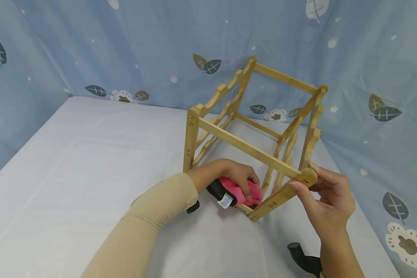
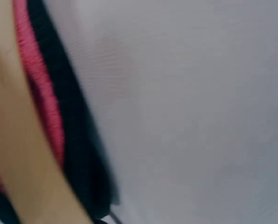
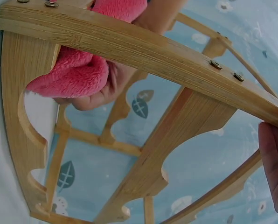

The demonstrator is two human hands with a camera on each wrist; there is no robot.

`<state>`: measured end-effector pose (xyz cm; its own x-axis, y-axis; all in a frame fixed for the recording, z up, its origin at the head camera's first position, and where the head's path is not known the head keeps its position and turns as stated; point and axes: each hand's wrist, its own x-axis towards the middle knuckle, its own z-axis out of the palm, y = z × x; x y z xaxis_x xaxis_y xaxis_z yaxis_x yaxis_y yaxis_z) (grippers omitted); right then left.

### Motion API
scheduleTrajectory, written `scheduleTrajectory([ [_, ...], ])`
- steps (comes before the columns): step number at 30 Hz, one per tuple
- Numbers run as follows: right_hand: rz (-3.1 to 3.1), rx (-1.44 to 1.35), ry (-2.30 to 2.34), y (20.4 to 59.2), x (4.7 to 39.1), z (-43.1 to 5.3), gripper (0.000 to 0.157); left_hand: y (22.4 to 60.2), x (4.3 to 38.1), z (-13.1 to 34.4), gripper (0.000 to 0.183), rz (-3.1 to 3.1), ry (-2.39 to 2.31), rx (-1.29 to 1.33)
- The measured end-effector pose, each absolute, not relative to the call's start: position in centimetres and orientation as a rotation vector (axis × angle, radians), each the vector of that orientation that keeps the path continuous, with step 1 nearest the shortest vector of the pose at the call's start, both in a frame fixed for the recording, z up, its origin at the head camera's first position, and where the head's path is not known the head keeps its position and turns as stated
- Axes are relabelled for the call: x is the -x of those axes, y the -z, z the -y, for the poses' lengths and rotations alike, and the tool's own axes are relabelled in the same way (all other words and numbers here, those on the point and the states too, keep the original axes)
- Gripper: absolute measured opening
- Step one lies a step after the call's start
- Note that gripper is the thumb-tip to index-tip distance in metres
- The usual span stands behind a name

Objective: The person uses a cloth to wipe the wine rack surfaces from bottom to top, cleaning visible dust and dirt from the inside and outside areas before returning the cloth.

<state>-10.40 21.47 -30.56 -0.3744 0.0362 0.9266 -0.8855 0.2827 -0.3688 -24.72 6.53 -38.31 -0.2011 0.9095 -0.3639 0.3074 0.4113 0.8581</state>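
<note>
A light wooden rack (image 1: pixel 250 150) with scalloped side bars stands tilted on the white surface. My left hand (image 1: pixel 241 175) reaches in at its lower front and grips a pink fleecy cloth (image 1: pixel 253 195) with a black border and a white tag. In the right wrist view, the pink cloth (image 3: pixel 83 74) is bunched against the bar near a lower corner. Wood (image 2: pixel 17 126) crosses in front of the cloth in the left wrist view. My right hand (image 1: pixel 328 193) pinches the rack's near right corner between thumb and fingers. Part of the left fingers is hidden by cloth.
The white-covered table (image 1: pixel 73 162) extends to the left of the rack. A blue leaf-print curtain (image 1: pixel 142 46) hangs behind and at both sides. A black bent tube-like piece (image 1: pixel 302 260) is by my right wrist, and a small black piece (image 1: pixel 193 207) shows under my left forearm.
</note>
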Motion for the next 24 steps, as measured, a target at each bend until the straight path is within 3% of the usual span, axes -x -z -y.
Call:
scheduleTrajectory([
  [9, 1.603, -0.803, -1.254, 30.7, 10.4, -21.5, 0.052, 38.9, 24.1, -6.1, 0.022, -1.663, -0.925, -1.029],
  [24, 1.619, -0.784, -1.233, 30.7, 10.5, -21.5, 0.055, 35.7, 24.0, -5.3, 0.023, -1.621, -1.104, -1.169],
])
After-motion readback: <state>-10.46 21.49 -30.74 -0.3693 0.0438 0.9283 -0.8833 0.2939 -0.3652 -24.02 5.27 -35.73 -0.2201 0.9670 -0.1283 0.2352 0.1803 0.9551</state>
